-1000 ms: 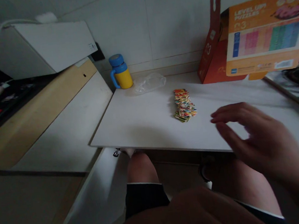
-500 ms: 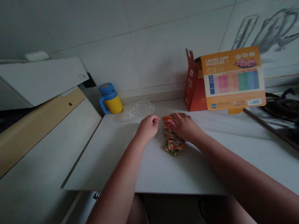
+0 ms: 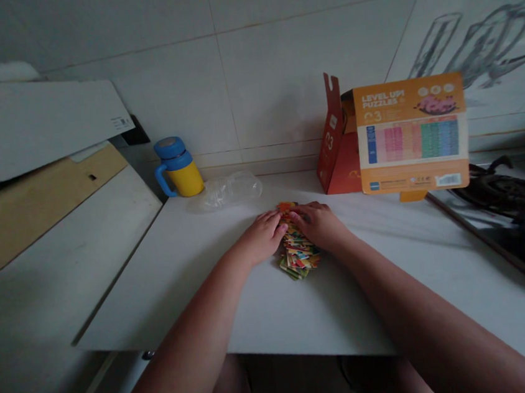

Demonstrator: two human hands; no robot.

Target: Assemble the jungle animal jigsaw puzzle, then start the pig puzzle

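Note:
A leaning pile of colourful puzzle pieces (image 3: 300, 250) lies on the white counter, its near end fanned out. My left hand (image 3: 264, 234) is against the pile's left side, with fingers and thumb closed on the far pieces. From the right, my right hand (image 3: 320, 223) grips the same far end, its thumb over the top. The hands partly cover the pieces between them.
A crumpled clear plastic bag (image 3: 231, 190) lies behind my left hand, beside a blue and yellow mug (image 3: 186, 174). An opened orange puzzle box (image 3: 414, 174) stands at the back right, near a dark stove (image 3: 517, 213). White and tan boards (image 3: 56, 199) lean at left.
My left hand has come in from beside the pile and now touches the puzzle pieces. My right hand stays on them. The view has shifted slightly.

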